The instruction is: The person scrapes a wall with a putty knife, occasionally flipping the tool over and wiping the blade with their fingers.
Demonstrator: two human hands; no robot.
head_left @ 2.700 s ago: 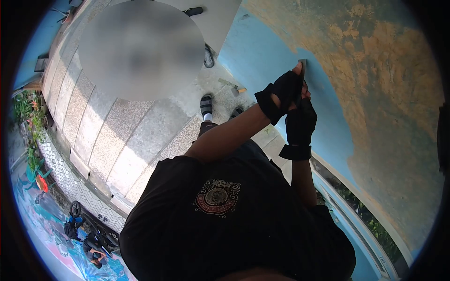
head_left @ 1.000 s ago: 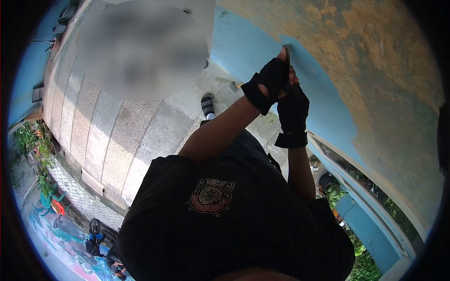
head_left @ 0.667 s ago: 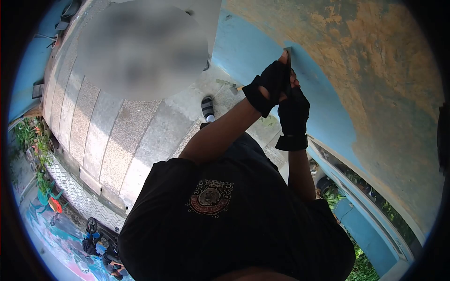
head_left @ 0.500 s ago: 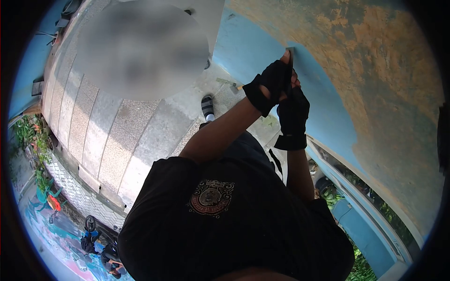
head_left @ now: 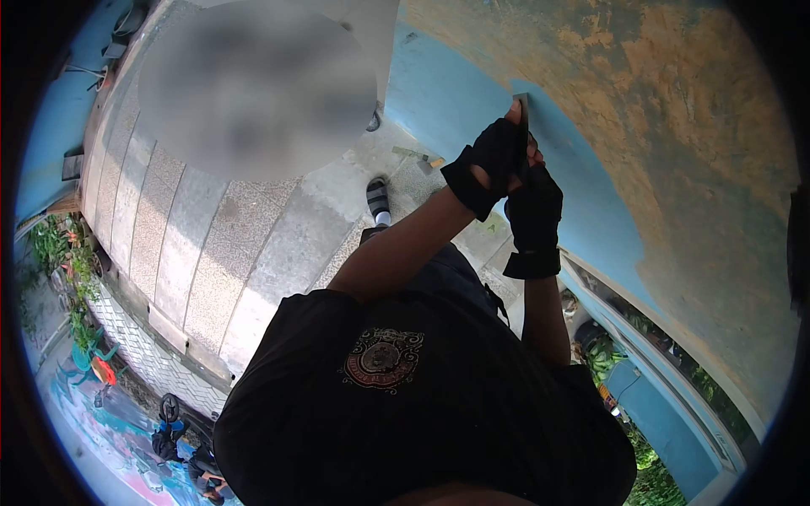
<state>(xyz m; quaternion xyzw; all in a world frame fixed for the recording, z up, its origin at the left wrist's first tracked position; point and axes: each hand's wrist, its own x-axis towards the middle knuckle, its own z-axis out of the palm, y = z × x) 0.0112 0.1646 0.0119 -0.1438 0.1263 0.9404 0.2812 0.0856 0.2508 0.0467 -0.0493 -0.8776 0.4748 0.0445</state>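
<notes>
A thin flat metal scraper point(head_left: 522, 108) meets the wall point(head_left: 666, 143), its blade edge lying on the blue part near where the rough, yellow-brown patchy surface begins. My left hand point(head_left: 496, 156), in a black fingerless glove, is closed around the tool with the thumb stretched up along the blade. Just below and to the right, my right hand point(head_left: 536, 202) in a matching glove is also closed on it, fingertips showing beside the blade. The gloves hide the scraper's handle.
Striped paving point(head_left: 245, 244) stretches to the left. A sandalled foot point(head_left: 378, 198) stands below the wall, near a small flat piece point(head_left: 413, 155) on the ground. A blurred oval covers the upper left. A window frame point(head_left: 666, 371) runs down the right; plants point(head_left: 76, 261) grow far left.
The scraper and both hands have shifted slightly down in the picture, the blade a little farther from the rough surface's edge. The whole view has shifted slightly too. Both hands keep their hold.
</notes>
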